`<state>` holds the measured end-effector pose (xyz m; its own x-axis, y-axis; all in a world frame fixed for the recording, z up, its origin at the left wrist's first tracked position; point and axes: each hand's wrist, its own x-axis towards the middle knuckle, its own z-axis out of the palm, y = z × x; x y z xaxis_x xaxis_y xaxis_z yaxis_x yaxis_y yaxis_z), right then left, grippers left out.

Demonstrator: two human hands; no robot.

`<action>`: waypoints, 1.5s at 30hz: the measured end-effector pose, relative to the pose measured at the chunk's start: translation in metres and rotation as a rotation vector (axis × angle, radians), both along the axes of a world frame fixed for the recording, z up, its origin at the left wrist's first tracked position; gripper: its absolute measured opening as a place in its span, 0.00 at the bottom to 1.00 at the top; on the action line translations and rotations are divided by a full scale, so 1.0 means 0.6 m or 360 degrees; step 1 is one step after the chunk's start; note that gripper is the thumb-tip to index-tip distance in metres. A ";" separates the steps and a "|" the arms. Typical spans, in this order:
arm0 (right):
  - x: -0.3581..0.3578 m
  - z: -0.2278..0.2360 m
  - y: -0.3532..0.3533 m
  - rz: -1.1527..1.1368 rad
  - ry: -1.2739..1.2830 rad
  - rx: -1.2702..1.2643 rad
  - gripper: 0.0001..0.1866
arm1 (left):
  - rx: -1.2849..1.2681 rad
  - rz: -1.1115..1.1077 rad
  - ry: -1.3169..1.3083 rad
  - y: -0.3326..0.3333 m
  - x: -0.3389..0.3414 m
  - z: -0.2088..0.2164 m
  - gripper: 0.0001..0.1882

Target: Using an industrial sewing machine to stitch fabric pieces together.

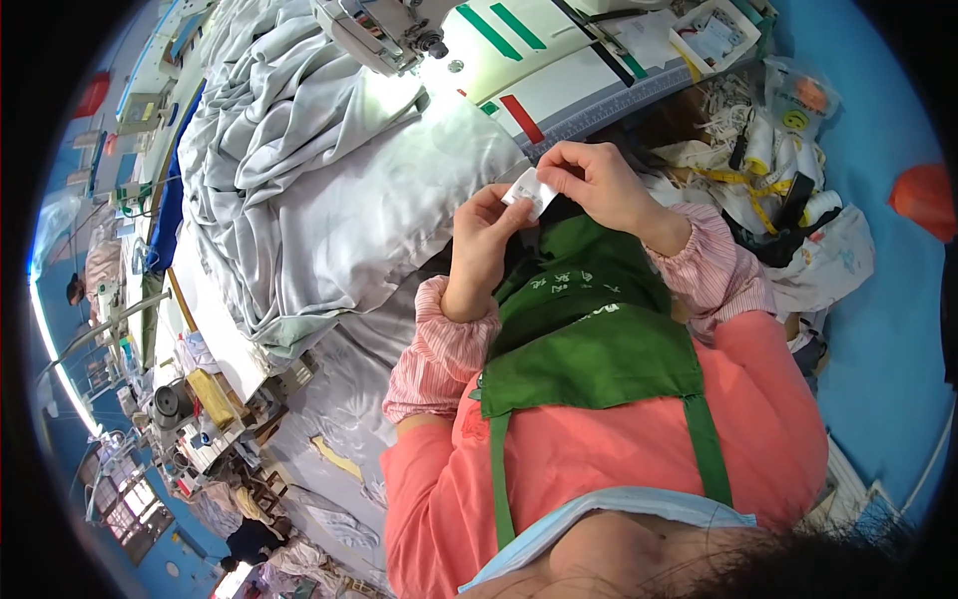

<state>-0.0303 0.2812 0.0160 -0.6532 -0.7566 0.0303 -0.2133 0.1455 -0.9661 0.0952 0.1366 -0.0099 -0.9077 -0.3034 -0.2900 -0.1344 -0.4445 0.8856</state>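
A small white fabric label (530,192) is pinched between my two hands, just above the green apron on my lap. My left hand (483,235) grips its lower left side with thumb and fingers. From the upper right, my right hand (602,187) holds its other edge, fingers curled. To the left, pale grey satin-like cloth (344,215) covers the table in loose folds, its smooth part reaching close to my left hand. The sewing machine head (374,35) stands beyond the cloth, its lamp lighting the fabric beneath it.
A ruler strip (609,105) runs along the machine table's front edge, with green, red and black tape pieces on the top. At the right are a white tray (715,35), a yellow tape measure (758,200), thread spools (760,145) and scraps. More workstations stand far left.
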 end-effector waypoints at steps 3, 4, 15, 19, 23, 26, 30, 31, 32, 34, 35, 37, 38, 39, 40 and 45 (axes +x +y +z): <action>-0.001 -0.011 -0.016 0.0015 -0.0062 0.0020 0.07 | -0.0036 -0.0034 0.0007 -0.024 0.001 -0.020 0.09; -0.002 -0.015 -0.021 0.0028 -0.0093 0.0022 0.07 | -0.0042 -0.0025 0.0003 -0.029 0.001 -0.023 0.09; -0.072 -0.131 -0.043 0.0344 0.2075 -0.0150 0.19 | -0.2075 0.0549 0.0338 -0.158 -0.059 0.039 0.02; -0.068 -0.138 -0.063 0.0400 0.1948 -0.0379 0.12 | -0.2865 -0.0010 0.0810 -0.188 -0.127 0.001 0.07; -0.053 -0.130 -0.063 0.0298 0.1874 -0.0441 0.11 | -0.3137 -0.0335 0.0992 -0.240 -0.153 -0.022 0.10; -0.030 -0.122 -0.073 0.0303 0.1781 -0.0422 0.10 | -0.3151 -0.0420 0.0953 -0.275 -0.156 -0.026 0.09; -0.009 -0.115 -0.089 0.0294 0.1652 -0.0430 0.09 | -0.3220 -0.0383 0.0788 -0.305 -0.153 -0.035 0.11; -0.009 -0.113 -0.092 0.0296 0.1649 -0.0420 0.09 | -0.3207 -0.0435 0.0770 -0.309 -0.153 -0.036 0.11; -0.009 -0.113 -0.093 0.0296 0.1648 -0.0418 0.09 | -0.3192 -0.0486 0.0754 -0.309 -0.157 -0.030 0.11; -0.009 -0.113 -0.094 0.0276 0.1663 -0.0431 0.08 | -0.3248 -0.0496 0.0910 -0.304 -0.169 -0.023 0.11; -0.009 -0.112 -0.095 0.0276 0.1663 -0.0430 0.08 | -0.3304 -0.0503 0.1068 -0.300 -0.174 -0.019 0.11; -0.009 -0.110 -0.095 0.0282 0.1638 -0.0419 0.08 | -0.3293 -0.0517 0.1035 -0.296 -0.177 -0.017 0.11; -0.009 -0.111 -0.095 0.0282 0.1639 -0.0418 0.08 | -0.3285 -0.0533 0.1002 -0.295 -0.177 -0.017 0.11; -0.008 -0.112 -0.095 0.0276 0.1635 -0.0419 0.08 | -0.3284 -0.0532 0.1003 -0.299 -0.177 -0.018 0.11; -0.008 -0.113 -0.095 0.0269 0.1631 -0.0420 0.07 | -0.3288 -0.0526 0.0952 -0.304 -0.177 -0.018 0.10; -0.008 -0.111 -0.095 0.0253 0.1623 -0.0411 0.07 | -0.3275 -0.0457 0.0873 -0.318 -0.178 -0.030 0.09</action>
